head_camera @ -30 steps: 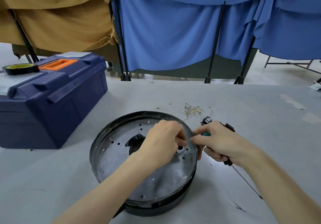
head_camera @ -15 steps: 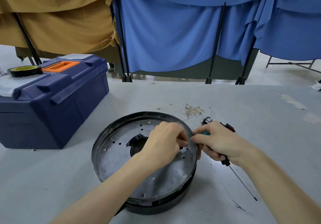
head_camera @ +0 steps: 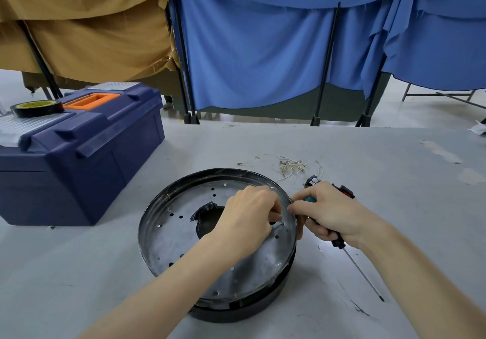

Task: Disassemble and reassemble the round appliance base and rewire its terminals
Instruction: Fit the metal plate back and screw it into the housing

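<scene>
**Grip: left pinches a fastener at the plate, right holds the screwdriver**

Left hand (head_camera: 249,212): fingers curled tight and tips pressed together on a small metal fastener (head_camera: 282,223), likely a screw but too small to be sure. It is held over a hole in the right part of the plate (head_camera: 168,236).

Right hand (head_camera: 331,212): lower fingers are wrapped round the screwdriver (head_camera: 363,274) handle. The shaft points near-right, low over the table (head_camera: 394,181), tip away from the work. Thumb and forefinger reach left to the plate rim, just beside the left fingertips. I cannot tell whether they also touch the fastener.

Base (head_camera: 236,309): it sits at table centre, near the person, with the perforated plate lying on top. Loose terminals (head_camera: 290,166) lie just beyond it, on the far right side. Toolbox (head_camera: 79,154) stands to the left with tape (head_camera: 36,107) on its lid.

Risks, as I judge them:
- The fastener slips from the pinch and drops through a hole or the central opening into the base, because the grip area is tiny.
- The plate shifts off its seat if the right fingers push on the rim, and the holes then misalign.
- The screwdriver is reversed in the hand, so turning it round one-handed could sweep the shaft across the table or loosen the hold.
</scene>
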Motion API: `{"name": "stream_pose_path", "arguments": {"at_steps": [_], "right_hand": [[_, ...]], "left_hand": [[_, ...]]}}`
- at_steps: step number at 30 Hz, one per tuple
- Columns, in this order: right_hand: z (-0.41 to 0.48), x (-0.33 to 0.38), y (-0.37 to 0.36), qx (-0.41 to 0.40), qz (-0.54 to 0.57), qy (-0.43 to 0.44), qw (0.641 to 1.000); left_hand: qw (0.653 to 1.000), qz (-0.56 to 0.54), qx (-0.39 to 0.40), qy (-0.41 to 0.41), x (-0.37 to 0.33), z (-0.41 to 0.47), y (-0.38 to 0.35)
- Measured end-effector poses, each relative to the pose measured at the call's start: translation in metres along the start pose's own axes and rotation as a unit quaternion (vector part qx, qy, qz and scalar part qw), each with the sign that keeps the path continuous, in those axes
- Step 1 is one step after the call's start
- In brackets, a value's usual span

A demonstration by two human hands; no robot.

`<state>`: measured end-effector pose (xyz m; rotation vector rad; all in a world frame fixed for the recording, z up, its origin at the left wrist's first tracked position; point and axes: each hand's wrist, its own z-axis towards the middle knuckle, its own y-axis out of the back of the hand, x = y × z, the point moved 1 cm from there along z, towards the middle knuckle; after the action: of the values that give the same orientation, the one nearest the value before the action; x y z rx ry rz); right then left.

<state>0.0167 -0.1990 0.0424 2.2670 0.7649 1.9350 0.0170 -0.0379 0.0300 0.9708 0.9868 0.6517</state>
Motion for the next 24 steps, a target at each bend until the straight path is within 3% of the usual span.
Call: {"name": "stream_pose_path", "arguments": {"at_steps": [5, 12, 17, 24], "right_hand": [[0.002, 0.005, -0.001, -0.027, 0.009, 0.021, 0.999], [0.004, 0.022, 0.001, -0.056, 0.020, 0.030, 0.998], [0.007, 0.033, 0.004, -0.068, 0.011, 0.018, 0.998], [0.015, 0.039, 0.007, -0.073, 0.029, -0.003, 0.997]], "left_hand": [[0.998, 0.058, -0.007, -0.034, -0.004, 0.000, -0.002], [0.990, -0.110, -0.050, -0.077, 0.003, 0.003, 0.008], [0.985, -0.162, -0.043, -0.034, 0.004, 0.009, 0.021], [0.992, -0.127, -0.025, -0.003, 0.000, 0.013, 0.031]]}}
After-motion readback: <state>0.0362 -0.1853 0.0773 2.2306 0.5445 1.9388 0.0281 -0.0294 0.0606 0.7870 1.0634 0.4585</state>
